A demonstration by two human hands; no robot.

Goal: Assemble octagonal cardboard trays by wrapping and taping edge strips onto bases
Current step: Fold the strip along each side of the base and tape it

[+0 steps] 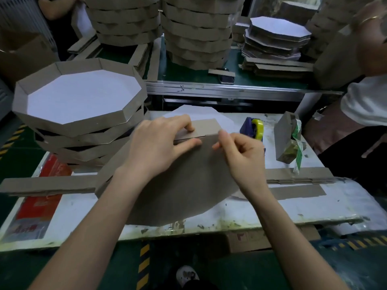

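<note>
Both arms reach forward over the bench [293, 208]. The base [184, 185] sits in the middle of it, brown side up and tipped toward the camera. The left hand [159, 143] is curled over the edge strip [206, 126] at the far rim, holding it down. The right hand [240, 151] pinches the same strip with thumb and forefinger, other fingers tucked in. The tape dispenser [254, 128] is just behind that hand, and the finished trays [79, 97] are stacked on the left.

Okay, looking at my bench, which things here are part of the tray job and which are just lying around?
Job: half-built tray, held by left hand and right hand; tape dispenser; loose edge strips; stack of finished trays.
Lying about: phone; red printed sheet; cardboard block with green-and-white tape.
</note>
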